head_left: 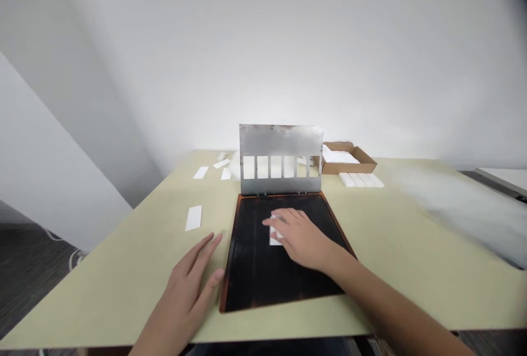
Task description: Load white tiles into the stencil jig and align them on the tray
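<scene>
A black tray (255, 273) with a brown rim lies on the pale green table. A metal plate (280, 150) with several rectangular slots stands upright, hinged at the tray's far edge. My right hand (298, 238) rests on a small white strip (274, 239) lying on the tray's black surface, fingers bent over it. My left hand (191, 282) lies flat on the table, fingers spread, its thumb touching the tray's left rim.
A white strip (194, 217) lies left of the tray, and more strips (214, 168) are scattered at the far left. A cardboard box (346, 159) holding white pieces stands at the back right, with a row of white blocks (361, 180) beside it. A blurred grey shape (465, 207) crosses the right.
</scene>
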`<state>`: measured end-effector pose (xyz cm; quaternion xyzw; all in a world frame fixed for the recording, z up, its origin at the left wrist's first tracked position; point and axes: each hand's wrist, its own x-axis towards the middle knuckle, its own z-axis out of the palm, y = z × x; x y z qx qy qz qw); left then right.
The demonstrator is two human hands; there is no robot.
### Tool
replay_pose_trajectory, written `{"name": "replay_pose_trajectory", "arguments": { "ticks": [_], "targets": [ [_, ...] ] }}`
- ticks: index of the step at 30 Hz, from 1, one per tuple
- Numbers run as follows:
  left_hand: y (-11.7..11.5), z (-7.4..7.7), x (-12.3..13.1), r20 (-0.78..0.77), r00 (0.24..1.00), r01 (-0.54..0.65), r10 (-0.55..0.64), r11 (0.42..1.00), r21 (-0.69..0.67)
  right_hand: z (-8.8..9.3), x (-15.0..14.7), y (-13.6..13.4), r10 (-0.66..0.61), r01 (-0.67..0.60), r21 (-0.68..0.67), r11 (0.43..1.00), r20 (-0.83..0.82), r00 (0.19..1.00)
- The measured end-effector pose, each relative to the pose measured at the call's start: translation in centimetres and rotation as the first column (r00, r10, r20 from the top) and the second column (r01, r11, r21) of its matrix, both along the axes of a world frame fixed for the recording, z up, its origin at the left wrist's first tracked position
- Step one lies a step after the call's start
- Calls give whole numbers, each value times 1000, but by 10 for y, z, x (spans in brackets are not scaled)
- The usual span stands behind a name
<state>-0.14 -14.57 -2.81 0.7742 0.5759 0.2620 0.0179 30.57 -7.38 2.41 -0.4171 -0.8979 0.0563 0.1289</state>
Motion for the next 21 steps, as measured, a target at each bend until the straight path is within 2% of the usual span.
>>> {"name": "replay_pose_trajectory", "arguments": {
  "ticks": [2,4,8,10,12,14,16,18,20,21],
  "targets": [
    [1,-3,-1,41,999,-5,6,1000,-25,-7,-7,18,-5,6,-30,1000,17,1000],
    [4,-2,1,20,1000,11,-10,999,-33,-15,-9,17,-1,3,-48,999,30,1000],
    [7,-3,5,-97,993,77,-73,996,35,-31,-2,-32,38,-35,-50,998,52,998],
    [9,-7,5,-120,989,101,-91,992,82,-45,-1,-62,87,-91,61,994,63,994],
    [12,-12,2,-128,986,118,-103,987,110,-62,-2,-84,92,-102,260,960,52,994],
    [16,-17,-3,-143,982,138,-120,983,119,-77,-5,-95,64,-69,417,906,26,998],
    [19,-23,-7,-153,979,153,-135,981,117,-80,-5,-97,65,-51,455,889,-15,998],
    [18,-24,-8,-133,981,159,-143,981,112,-69,-1,-94,97,-59,345,937,-94,991],
    [12,-18,1,-84,985,158,-149,980,120,-49,2,-91,60,-37,83,996,-285,957],
    [8,-11,11,-66,985,166,-158,977,137,-38,2,-90,-16,-18,-76,997,-424,905]
  ]
}}
